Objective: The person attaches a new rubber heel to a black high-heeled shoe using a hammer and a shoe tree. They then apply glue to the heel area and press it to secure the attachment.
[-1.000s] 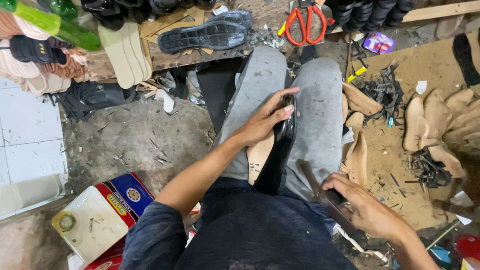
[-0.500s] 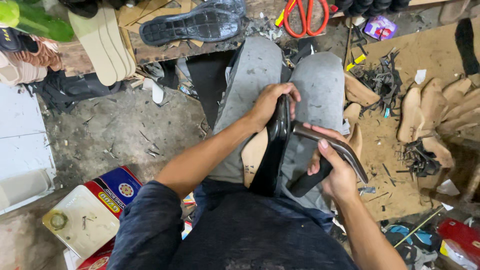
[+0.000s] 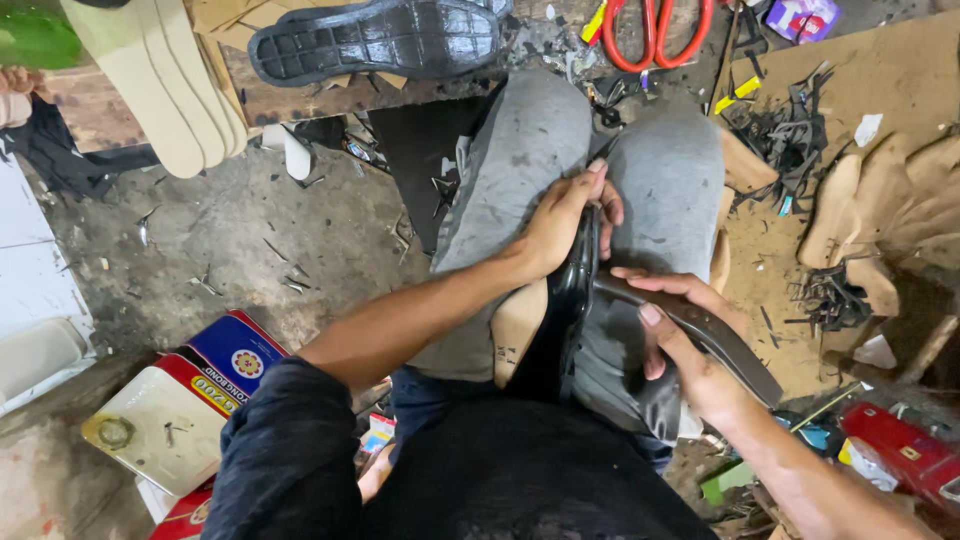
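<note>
Two hands busy, left hand [image 3: 565, 215] gripping glossy black shoe [image 3: 565, 320], right hand [image 3: 690, 345] clamped on curved dark sole [image 3: 720, 335]

Soft, even light falls from above, bright on the grey trousers [image 3: 530, 170] and the dusty floor [image 3: 250, 230], with only faint shadows under the scraps. The dark shirt [image 3: 500, 480] at the bottom edge is murky and shows little detail. The green bottle [image 3: 35, 35] in the top left corner is blurred, and the edges bow outward slightly.
</note>
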Demonstrator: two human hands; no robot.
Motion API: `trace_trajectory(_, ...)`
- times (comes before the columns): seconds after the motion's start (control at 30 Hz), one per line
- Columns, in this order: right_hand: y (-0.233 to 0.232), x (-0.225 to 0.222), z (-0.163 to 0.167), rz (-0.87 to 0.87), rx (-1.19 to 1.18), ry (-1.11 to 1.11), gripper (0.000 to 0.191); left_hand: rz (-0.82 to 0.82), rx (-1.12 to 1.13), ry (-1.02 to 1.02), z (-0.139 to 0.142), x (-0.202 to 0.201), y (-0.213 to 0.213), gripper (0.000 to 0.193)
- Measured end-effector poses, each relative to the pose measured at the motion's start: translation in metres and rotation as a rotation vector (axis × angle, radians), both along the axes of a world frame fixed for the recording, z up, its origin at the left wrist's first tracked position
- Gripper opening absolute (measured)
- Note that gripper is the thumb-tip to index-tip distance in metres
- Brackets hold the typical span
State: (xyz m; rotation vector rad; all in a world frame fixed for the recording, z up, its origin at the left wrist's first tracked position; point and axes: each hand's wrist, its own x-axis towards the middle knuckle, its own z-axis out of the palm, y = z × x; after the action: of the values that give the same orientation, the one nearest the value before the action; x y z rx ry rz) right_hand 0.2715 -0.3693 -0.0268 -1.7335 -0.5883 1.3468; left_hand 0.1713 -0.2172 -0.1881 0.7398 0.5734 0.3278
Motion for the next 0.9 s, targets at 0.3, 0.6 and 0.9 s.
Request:
trace_trajectory(0.3, 0.037, 0.032, 0.016, 0.360, 0.027, -0.206, 0.026, 0.026, -0.106, -0.037, -0.001, 0.002, -0.007, 0.066)
trace_trajectory(0.6, 0.001, 0.009, -0.013, -0.250, 0.000, 0.278, 0.034, 0.011, -0.064, 0.022, 0.009, 0.004, -0.003, 0.067)
trace_trajectory(0.9, 0.015, 0.006, -0.001, -0.331, -0.047, 0.153, 0.035, -0.004, -0.102, 0.063, 0.013, 0.009, -0.004, 0.066)
